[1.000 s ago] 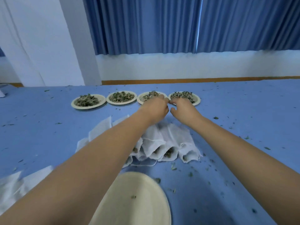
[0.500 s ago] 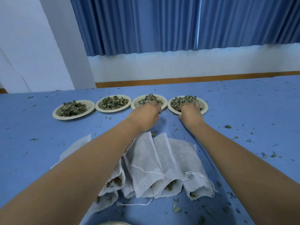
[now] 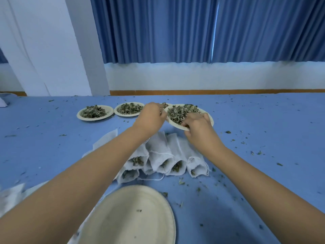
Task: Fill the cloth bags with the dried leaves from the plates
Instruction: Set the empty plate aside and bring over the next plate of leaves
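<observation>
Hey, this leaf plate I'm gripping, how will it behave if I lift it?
Probably light: the plate looks like thin paper, the dried leaves are loose flakes. Likely bendy, so gripped at one edge by the right hand it may sag. Tilted, leaves would probably spill; bits already litter the table.

My blue table [image 3: 263, 138] is strewn with leaf crumbs [image 3: 228, 132]. Two heaped plates [image 3: 95, 119] sit far off, with filled cloth bags [image 3: 158, 147] mid-table, flat bags [image 3: 105, 140] beside them and an empty plate [image 3: 123, 217] nearest me. A third far plate [image 3: 168, 104] looks mostly hidden.

white cloth bags [image 3: 159, 154], blue table [image 3: 263, 138] — pleated blue curtains [image 3: 175, 29]
</observation>
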Available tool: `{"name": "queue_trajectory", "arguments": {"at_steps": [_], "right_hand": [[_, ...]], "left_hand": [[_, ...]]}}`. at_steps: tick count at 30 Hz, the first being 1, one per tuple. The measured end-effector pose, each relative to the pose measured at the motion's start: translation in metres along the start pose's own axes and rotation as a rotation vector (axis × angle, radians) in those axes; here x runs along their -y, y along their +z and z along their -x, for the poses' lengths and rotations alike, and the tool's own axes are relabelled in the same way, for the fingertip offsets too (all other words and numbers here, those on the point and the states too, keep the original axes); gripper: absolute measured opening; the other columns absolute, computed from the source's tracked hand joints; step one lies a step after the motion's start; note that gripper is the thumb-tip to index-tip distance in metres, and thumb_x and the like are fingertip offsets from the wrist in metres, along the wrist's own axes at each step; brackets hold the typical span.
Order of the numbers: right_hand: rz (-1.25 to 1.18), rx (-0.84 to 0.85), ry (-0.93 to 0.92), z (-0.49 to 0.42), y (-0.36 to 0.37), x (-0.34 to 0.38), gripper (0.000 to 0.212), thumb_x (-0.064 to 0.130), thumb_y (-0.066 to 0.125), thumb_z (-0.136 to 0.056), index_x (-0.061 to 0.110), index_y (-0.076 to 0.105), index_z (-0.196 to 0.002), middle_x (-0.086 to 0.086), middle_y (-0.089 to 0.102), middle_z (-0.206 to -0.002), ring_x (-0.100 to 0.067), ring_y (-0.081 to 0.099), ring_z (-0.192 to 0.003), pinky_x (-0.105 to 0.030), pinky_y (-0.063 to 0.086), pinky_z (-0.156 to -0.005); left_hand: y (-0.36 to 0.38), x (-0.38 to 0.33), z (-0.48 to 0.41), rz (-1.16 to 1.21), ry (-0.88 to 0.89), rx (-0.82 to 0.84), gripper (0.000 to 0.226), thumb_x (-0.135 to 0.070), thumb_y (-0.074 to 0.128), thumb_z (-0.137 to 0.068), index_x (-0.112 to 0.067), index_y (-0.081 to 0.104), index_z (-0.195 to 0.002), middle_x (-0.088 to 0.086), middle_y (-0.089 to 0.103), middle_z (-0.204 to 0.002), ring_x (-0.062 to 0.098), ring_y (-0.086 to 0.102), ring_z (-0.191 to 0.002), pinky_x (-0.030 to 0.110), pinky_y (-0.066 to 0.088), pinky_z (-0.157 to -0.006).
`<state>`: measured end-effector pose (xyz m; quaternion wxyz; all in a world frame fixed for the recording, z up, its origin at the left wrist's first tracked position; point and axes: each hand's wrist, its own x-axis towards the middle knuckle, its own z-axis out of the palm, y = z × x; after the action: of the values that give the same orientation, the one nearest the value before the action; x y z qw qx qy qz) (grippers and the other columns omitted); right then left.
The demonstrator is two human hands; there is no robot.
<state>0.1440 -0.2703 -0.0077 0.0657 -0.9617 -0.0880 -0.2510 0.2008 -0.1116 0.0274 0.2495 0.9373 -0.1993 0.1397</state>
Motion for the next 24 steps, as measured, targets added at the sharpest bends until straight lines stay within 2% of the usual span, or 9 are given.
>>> {"name": "queue_trajectory", "arguments": {"at_steps": [1, 3, 9, 10, 12, 15, 19, 20, 24], "right_hand": [[0.003, -0.014, -0.037, 0.01, -0.01, 0.017, 0.017, 0.002, 0.053, -0.085, 0.008, 0.066, -0.094, -0.004, 0.056, -0.099, -0.024, 0.049, -0.1, -0.028, 0.021, -0.094], [0.009, -0.046, -0.115, 0.032, -0.028, 0.052, 0.017, 0.0, 0.052, -0.083, 0.008, 0.065, -0.09, -0.005, 0.056, -0.097, -0.024, 0.048, -0.096, -0.03, 0.025, -0.092], [-0.218, 0.032, -0.186, 0.102, -0.057, 0.135, 0.014, -0.009, 0.055, -0.076, 0.005, 0.057, -0.077, -0.01, 0.052, -0.088, -0.027, 0.047, -0.083, -0.032, 0.035, -0.078], [-0.26, 0.053, -0.179, 0.113, -0.058, 0.145, 0.015, -0.01, 0.054, -0.076, 0.005, 0.056, -0.076, -0.009, 0.051, -0.087, -0.025, 0.047, -0.082, -0.029, 0.034, -0.073], [-0.31, 0.087, -0.176, 0.131, -0.056, 0.162, 0.012, -0.007, 0.055, -0.079, 0.004, 0.058, -0.081, -0.008, 0.052, -0.092, -0.022, 0.048, -0.085, -0.02, 0.026, -0.067], [-0.297, 0.136, -0.213, 0.153, -0.054, 0.183, 0.011, 0.0, 0.055, -0.082, 0.006, 0.06, -0.09, -0.006, 0.052, -0.099, -0.021, 0.05, -0.089, -0.019, 0.025, -0.066], [-0.311, 0.24, -0.227, 0.173, -0.05, 0.201, 0.006, 0.005, 0.058, -0.084, 0.006, 0.061, -0.089, -0.002, 0.051, -0.097, -0.023, 0.053, -0.084, -0.03, 0.04, -0.07], [-0.329, 0.26, -0.225, 0.176, -0.049, 0.202, 0.006, 0.006, 0.059, -0.084, 0.007, 0.062, -0.09, 0.0, 0.05, -0.096, -0.022, 0.053, -0.084, -0.032, 0.043, -0.071], [-0.443, 0.315, -0.214, 0.179, -0.04, 0.202, 0.009, 0.003, 0.062, -0.079, 0.007, 0.065, -0.087, 0.006, 0.047, -0.086, -0.019, 0.054, -0.082, -0.033, 0.045, -0.075]], "left_hand": [[-0.006, 0.001, 0.011, 0.025, -0.062, 0.014, 0.028, -0.008, 0.047, -0.097, 0.001, 0.056, -0.072, 0.014, 0.051, -0.066, 0.028, 0.048, -0.068, 0.029, 0.039, -0.062], [-0.021, 0.004, 0.038, 0.127, -0.152, 0.087, 0.03, -0.002, 0.049, -0.094, -0.006, 0.051, -0.064, 0.016, 0.048, -0.066, 0.022, 0.045, -0.066, 0.029, 0.037, -0.06], [-0.066, 0.023, 0.133, 0.252, -0.25, 0.102, 0.009, -0.008, 0.06, -0.092, -0.013, 0.067, -0.093, 0.017, 0.07, -0.092, 0.019, 0.057, -0.074, 0.027, 0.044, -0.067], [-0.072, 0.026, 0.148, 0.263, -0.271, 0.116, 0.014, -0.007, 0.06, -0.092, -0.01, 0.07, -0.102, 0.016, 0.071, -0.094, 0.019, 0.06, -0.074, 0.025, 0.047, -0.07], [-0.081, 0.034, 0.173, 0.282, -0.311, 0.135, 0.023, -0.005, 0.061, -0.09, -0.006, 0.069, -0.112, 0.011, 0.07, -0.091, 0.021, 0.064, -0.071, 0.017, 0.048, -0.062], [-0.087, 0.042, 0.205, 0.292, -0.33, 0.162, 0.025, -0.001, 0.063, -0.089, -0.005, 0.07, -0.112, 0.002, 0.067, -0.089, 0.014, 0.06, -0.072, 0.006, 0.04, -0.049], [-0.088, 0.051, 0.233, 0.243, -0.339, 0.262, 0.03, -0.005, 0.064, -0.089, -0.009, 0.069, -0.118, 0.003, 0.067, -0.109, 0.013, 0.059, -0.082, 0.02, 0.046, -0.072], [-0.089, 0.054, 0.237, 0.239, -0.353, 0.282, 0.031, -0.006, 0.064, -0.089, -0.009, 0.068, -0.12, 0.004, 0.067, -0.111, 0.013, 0.06, -0.082, 0.022, 0.048, -0.072], [-0.097, 0.066, 0.249, 0.253, -0.408, 0.366, 0.03, 0.001, 0.049, -0.096, -0.003, 0.06, -0.123, 0.011, 0.065, -0.111, 0.014, 0.059, -0.063, 0.016, 0.052, -0.057]]}}
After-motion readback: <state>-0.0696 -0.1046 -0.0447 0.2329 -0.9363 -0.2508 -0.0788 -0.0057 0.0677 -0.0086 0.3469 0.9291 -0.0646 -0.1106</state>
